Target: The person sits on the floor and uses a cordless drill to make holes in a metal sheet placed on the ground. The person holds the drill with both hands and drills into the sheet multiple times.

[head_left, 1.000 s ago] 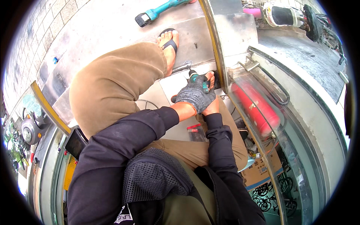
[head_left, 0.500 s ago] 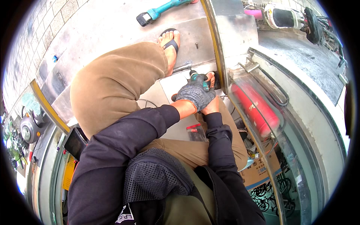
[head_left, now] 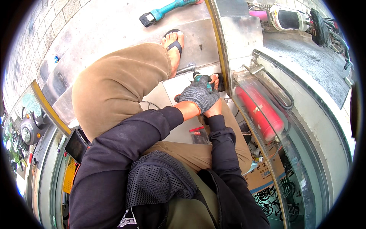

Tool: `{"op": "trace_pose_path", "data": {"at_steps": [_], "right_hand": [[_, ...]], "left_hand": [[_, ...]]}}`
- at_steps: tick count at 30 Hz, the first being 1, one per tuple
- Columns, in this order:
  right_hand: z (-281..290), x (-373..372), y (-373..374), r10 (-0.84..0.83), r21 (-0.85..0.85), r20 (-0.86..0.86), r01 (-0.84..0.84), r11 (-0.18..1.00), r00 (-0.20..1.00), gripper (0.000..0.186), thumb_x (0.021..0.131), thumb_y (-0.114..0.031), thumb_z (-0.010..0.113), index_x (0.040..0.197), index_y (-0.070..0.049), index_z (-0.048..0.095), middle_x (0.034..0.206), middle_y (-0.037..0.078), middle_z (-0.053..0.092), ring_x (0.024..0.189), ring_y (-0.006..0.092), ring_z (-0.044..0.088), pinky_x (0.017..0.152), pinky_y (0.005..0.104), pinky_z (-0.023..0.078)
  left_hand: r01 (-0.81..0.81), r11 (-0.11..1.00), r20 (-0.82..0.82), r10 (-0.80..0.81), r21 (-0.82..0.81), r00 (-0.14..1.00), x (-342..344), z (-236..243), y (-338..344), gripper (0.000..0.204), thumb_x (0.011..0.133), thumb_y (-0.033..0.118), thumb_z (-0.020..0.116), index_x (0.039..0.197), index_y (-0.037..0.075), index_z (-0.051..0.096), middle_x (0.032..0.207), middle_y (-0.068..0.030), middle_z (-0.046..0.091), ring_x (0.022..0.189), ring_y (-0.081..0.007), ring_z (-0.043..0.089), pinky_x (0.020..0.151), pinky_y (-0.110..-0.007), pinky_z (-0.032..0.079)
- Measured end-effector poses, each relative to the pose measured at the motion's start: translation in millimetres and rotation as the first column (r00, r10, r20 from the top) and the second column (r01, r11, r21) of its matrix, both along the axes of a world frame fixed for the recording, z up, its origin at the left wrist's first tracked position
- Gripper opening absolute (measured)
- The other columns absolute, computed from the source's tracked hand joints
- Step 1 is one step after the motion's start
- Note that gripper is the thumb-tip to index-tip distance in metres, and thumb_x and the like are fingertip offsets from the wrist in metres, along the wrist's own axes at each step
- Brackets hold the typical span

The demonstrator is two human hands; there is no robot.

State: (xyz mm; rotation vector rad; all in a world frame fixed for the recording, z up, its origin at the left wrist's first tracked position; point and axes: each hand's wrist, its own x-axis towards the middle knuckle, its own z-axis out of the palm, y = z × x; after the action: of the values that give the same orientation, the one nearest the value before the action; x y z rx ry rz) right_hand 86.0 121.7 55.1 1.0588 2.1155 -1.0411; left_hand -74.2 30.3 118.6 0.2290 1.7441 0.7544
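Note:
My left hand (head_left: 197, 94), in a grey knit glove with an orange cuff, is closed over a teal and black power drill (head_left: 209, 87). The drill's black chuck points away from me, toward a dark strip (head_left: 186, 70) at the edge of the metal step. Whether its tip touches anything there, I cannot tell. My right hand (head_left: 214, 108) is close against the gloved one, on its near right side. Only its wrist and a bit of the hand show; its fingers are hidden behind the glove and drill.
A teal cordless tool (head_left: 164, 12) with a black battery lies on the metal step (head_left: 126, 23), and a small bolt (head_left: 200, 47) stands nearer. To the right, a red fire extinguisher (head_left: 260, 112) lies behind a glass door. A yellow-edged frame (head_left: 219, 42) rises beside my sandalled feet.

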Motion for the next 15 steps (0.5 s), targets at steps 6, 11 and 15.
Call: {"op": "trace_pose_path", "data": {"at_steps": [6,11,15], "right_hand": [[10,-8,-3,-0.059,-0.026,0.004,0.059,0.998,0.998,0.043,0.086,-0.03,0.081,0.115,0.0,0.07,0.107,0.018,0.078,0.1,0.0298,0.074,0.086,0.0403,0.056],[17,-15,-4,-0.078,-0.037,0.038,0.08,0.996,0.996,0.04,0.088,-0.025,0.082,0.115,0.001,0.071,0.11,0.018,0.078,0.101,0.0251,0.074,0.088,0.0374,0.056],[41,-37,-2,0.068,0.008,0.142,-0.069,0.998,0.988,0.042,0.093,-0.036,0.076,0.116,0.0,0.071,0.112,0.023,0.077,0.105,0.0341,0.075,0.09,0.0409,0.056]], "left_hand": [[0.0,1.0,0.069,0.002,-0.03,0.998,-15,15,1,0.063,0.095,0.05,0.062,0.143,0.009,0.055,0.116,-0.0318,0.072,0.107,-0.0487,0.072,0.095,-0.053,0.056],[0.017,0.998,0.076,-0.012,-0.054,0.997,-13,14,2,0.062,0.096,0.047,0.062,0.142,0.008,0.054,0.112,-0.0314,0.074,0.105,-0.0486,0.073,0.093,-0.053,0.056],[-0.013,0.997,0.107,0.022,-0.082,0.994,-5,4,-1,0.061,0.096,0.046,0.061,0.142,0.007,0.052,0.109,-0.0306,0.074,0.104,-0.048,0.073,0.093,-0.053,0.056]]}}
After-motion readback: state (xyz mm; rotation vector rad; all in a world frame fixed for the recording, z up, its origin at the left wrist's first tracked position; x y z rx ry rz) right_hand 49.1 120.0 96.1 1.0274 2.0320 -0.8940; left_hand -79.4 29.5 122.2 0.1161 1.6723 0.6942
